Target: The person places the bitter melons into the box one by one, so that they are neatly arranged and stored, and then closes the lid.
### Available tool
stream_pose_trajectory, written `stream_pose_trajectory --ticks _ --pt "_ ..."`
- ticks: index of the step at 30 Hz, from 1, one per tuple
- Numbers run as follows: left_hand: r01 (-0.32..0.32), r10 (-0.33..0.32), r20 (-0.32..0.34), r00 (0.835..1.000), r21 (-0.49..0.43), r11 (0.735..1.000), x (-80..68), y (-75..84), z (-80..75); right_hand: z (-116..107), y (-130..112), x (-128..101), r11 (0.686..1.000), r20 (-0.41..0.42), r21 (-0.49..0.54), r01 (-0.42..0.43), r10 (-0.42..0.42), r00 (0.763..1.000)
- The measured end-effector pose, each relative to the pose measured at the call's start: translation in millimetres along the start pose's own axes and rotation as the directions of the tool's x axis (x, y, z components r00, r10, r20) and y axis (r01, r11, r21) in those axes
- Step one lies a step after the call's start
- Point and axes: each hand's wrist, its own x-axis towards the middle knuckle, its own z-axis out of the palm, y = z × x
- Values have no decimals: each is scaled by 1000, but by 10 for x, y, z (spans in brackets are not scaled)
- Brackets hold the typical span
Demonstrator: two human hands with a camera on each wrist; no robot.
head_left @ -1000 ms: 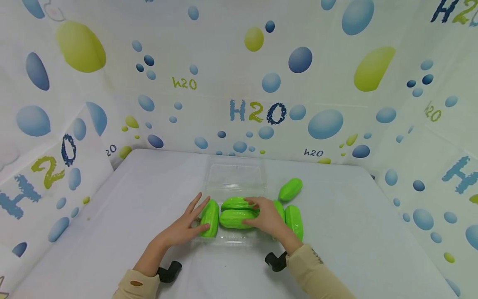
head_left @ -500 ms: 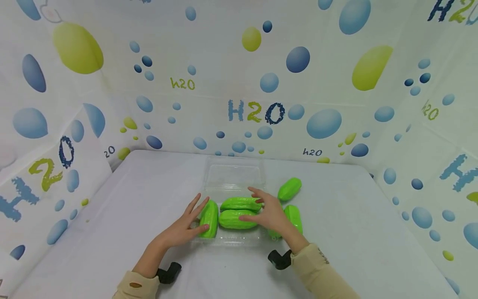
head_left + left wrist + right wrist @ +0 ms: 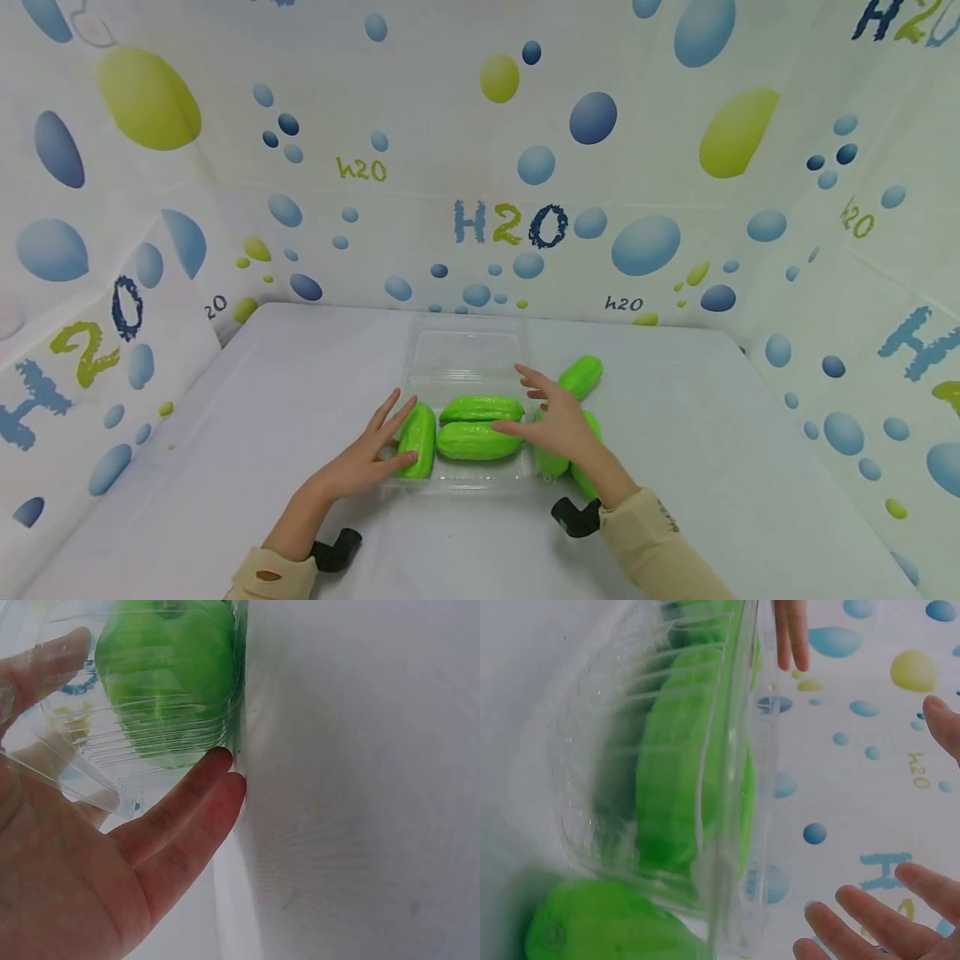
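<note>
my left hand (image 3: pixel 365 457) lies flat with fingers spread and straight, its fingertips (image 3: pixel 222 774) touching the left wall of a clear plastic tray (image 3: pixel 457 483); it grips nothing. my right hand (image 3: pixel 558 425) hovers open above the tray's right edge, fingers fanned out and relaxed, holding nothing; i cannot tell whether it touches anything beneath it.

the tray is thin, see-through and ridged along its walls, with a hinged clear lid (image 3: pixel 467 357) lying open behind it on the white table (image 3: pixel 225 467). inside sit three glossy bright green vegetables, long, plump and faintly ribbed like toy gourds: the left gourd (image 3: pixel 417 439) lies lengthwise by my left fingers, the back gourd (image 3: pixel 480 408) and the front gourd (image 3: pixel 474 442) lie crosswise, side by side.

in the left wrist view the left gourd shows only as a green blur through the plastic. in the right wrist view the tray wall fills the frame and the gourds behind it are smeared and distorted.

outside the tray to the right, two more green gourds (image 3: pixel 552 461) are mostly hidden under my right hand, and one far gourd (image 3: pixel 581 375) lies slanted, clear of it. beige sleeves (image 3: pixel 660 554) and black wrist mounts (image 3: pixel 576 517) are cut off at the bottom edge. a white backdrop (image 3: pixel 480 150) printed with blue and yellow-green bubbles and "h2o" lettering surrounds the table.
</note>
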Motion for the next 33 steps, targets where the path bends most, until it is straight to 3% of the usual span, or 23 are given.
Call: stream_pose_trajectory --ticks 17,33 --pt "-8 7 -6 1000 -10 1000 -6 -16 -6 -409 190 55 991 -33 -127 -39 35 999" --pt "-2 2 -3 1000 0 1000 34 -7 -22 -705 515 170 990 -27 -138 31 -35 999"
